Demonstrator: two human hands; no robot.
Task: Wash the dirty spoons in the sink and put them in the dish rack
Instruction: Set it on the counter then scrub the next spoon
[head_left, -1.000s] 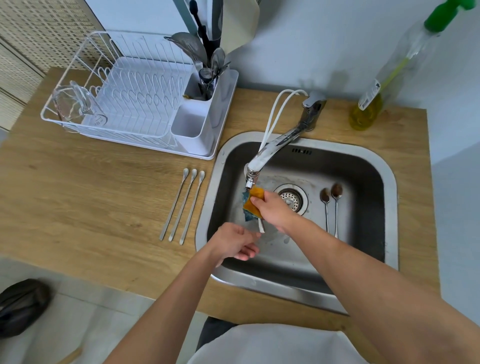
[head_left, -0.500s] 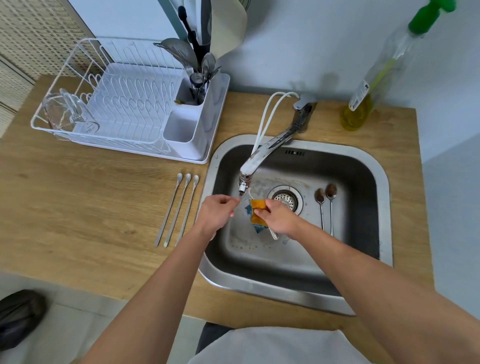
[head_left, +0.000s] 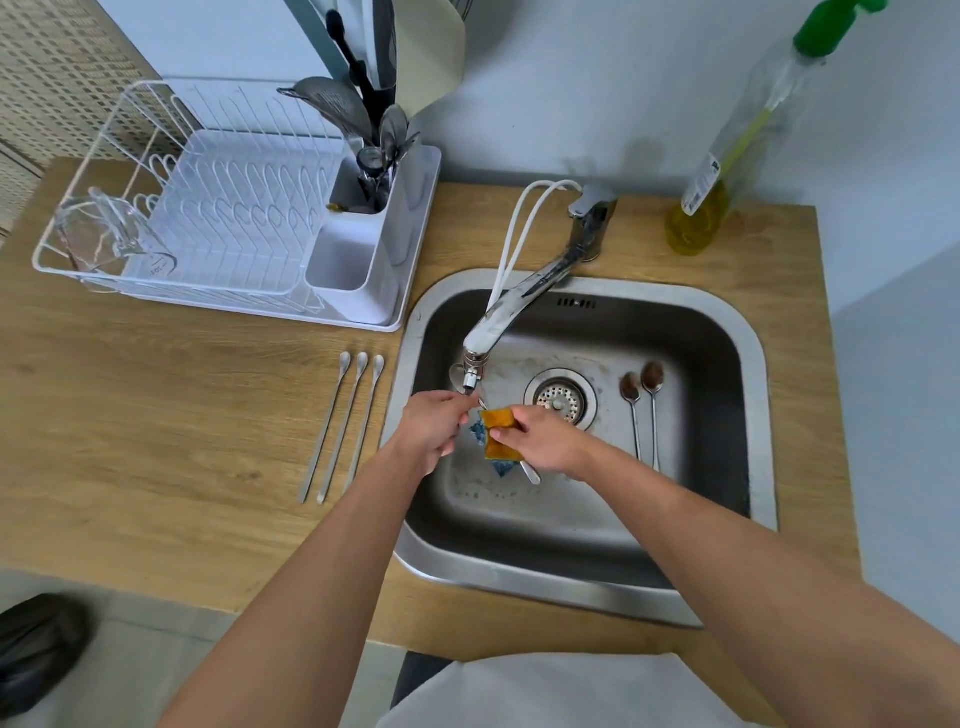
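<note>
Both hands work over the left half of the sink (head_left: 748, 332), just under the faucet (head_left: 511, 306) nozzle. The left hand (head_left: 434, 431) has its fingers curled around the bowl end of a spoon (head_left: 530, 472); the right hand (head_left: 540, 439) pinches an orange-and-blue sponge (head_left: 497, 422) folded over the shaft. The spoon's long axis runs diagonally, handle tip pointing down-right toward the near wall, bowl up-left beneath the nozzle. Two dirty spoons (head_left: 644, 410) lie side by side on the basin floor right of the drain (head_left: 560, 397), bowls toward the back wall, handles toward the person. Three clean spoons (head_left: 343, 426) lie parallel on the tabletop (head_left: 156, 415) between the sink's left rim and open wood, bowls toward the dish rack (head_left: 223, 208).
</note>
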